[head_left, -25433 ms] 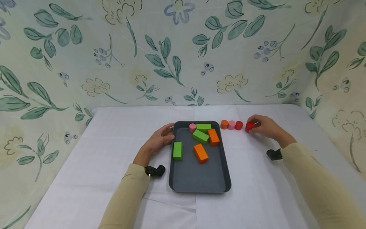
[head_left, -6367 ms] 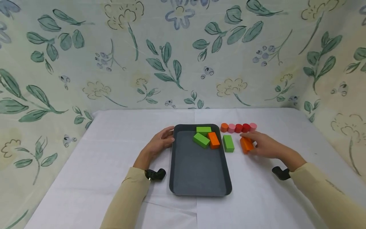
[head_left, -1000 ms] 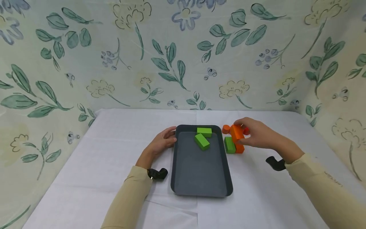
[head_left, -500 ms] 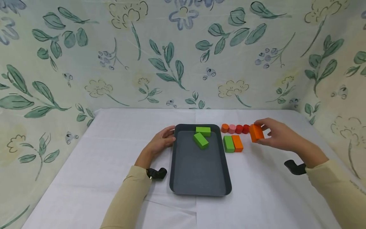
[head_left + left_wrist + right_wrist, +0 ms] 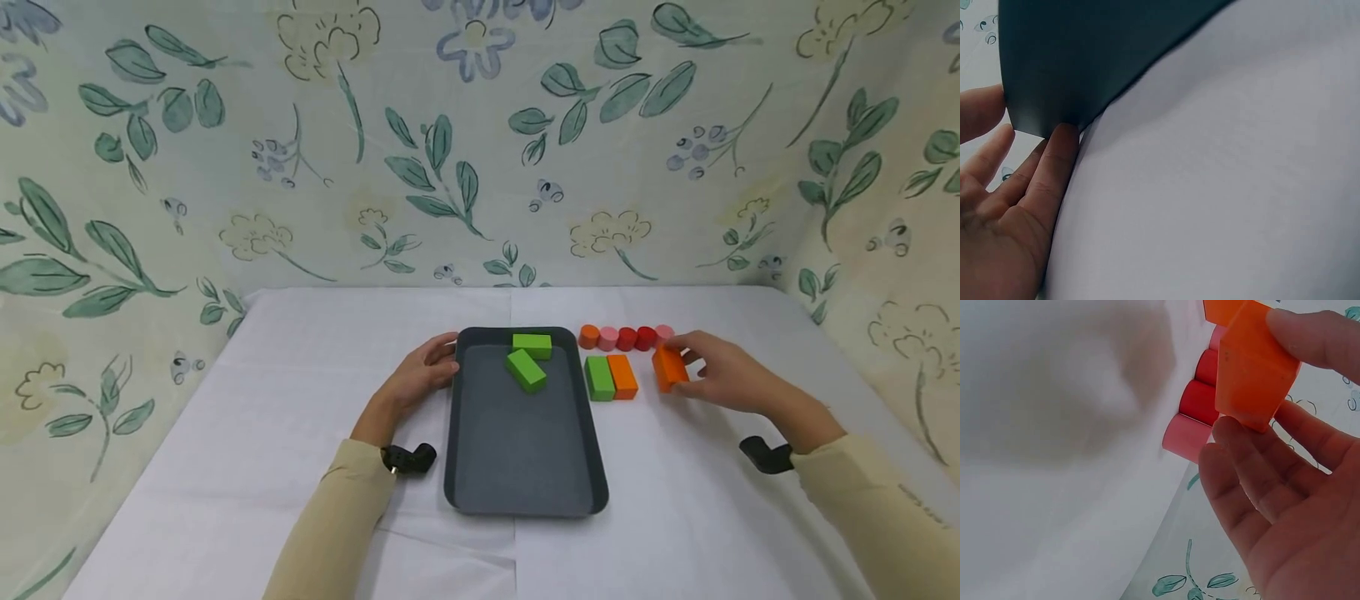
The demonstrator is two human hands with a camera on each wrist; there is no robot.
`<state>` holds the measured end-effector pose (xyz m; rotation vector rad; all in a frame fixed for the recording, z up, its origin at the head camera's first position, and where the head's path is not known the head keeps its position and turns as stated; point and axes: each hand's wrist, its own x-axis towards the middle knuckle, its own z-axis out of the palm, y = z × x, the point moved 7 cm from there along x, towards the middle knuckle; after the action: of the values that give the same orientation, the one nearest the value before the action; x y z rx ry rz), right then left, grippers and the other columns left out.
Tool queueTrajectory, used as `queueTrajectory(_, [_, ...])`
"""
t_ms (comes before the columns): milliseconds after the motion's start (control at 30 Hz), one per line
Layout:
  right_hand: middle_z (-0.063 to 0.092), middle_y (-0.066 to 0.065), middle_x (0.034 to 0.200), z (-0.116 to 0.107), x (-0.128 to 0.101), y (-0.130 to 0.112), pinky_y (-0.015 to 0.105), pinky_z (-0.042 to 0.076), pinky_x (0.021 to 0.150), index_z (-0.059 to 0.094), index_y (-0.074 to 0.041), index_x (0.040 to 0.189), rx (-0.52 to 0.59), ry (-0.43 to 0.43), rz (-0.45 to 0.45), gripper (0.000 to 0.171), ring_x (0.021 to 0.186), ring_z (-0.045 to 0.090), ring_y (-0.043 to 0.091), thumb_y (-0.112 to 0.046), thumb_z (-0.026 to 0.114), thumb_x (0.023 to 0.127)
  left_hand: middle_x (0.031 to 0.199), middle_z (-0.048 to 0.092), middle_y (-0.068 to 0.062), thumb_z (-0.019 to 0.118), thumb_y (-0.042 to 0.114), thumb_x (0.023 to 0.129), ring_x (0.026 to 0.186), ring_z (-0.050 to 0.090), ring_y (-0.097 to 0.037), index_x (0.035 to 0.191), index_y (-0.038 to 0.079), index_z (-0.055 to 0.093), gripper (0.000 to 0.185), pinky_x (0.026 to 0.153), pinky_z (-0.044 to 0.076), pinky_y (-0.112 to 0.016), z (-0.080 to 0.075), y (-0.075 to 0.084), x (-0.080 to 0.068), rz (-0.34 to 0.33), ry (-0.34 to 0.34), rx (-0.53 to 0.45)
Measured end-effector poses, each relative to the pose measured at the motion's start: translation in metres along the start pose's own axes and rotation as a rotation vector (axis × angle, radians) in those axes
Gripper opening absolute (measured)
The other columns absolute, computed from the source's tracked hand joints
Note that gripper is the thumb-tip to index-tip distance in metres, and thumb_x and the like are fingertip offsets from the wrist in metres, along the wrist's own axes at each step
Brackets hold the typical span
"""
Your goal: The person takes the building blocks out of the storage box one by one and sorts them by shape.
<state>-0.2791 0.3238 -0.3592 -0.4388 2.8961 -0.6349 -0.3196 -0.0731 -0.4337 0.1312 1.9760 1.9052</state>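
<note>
Fingers of the right hand pinch an orange block low over the worktop, toward its far right edge.

Beside the tray lie one green block and one orange block, touching; behind them five short cylinders stand in a row. Two green blocks remain in the tray, so about half the blocks are out. The left hand rests relaxed against the tray's far left corner, apparently steadying it.
</note>
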Motion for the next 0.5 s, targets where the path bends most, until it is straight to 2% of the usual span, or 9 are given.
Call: queueTrajectory(500, [0.061,0.02,0.127,0.015,-0.006,-0.003,0.051,0.058,0.089,0.054,0.0,0.135,0.057,-0.037,-0.008,0.058,0.108,0.06,0.032,-0.015,0.076,0.083,0.16,0.035,-0.015,0.055,0.003,0.097,0.144,0.043,-0.033,0.154,0.016,0.033,0.063,0.116,0.038,-0.051,-0.001,-0.003,-0.002,0.012,-0.018,0.02])
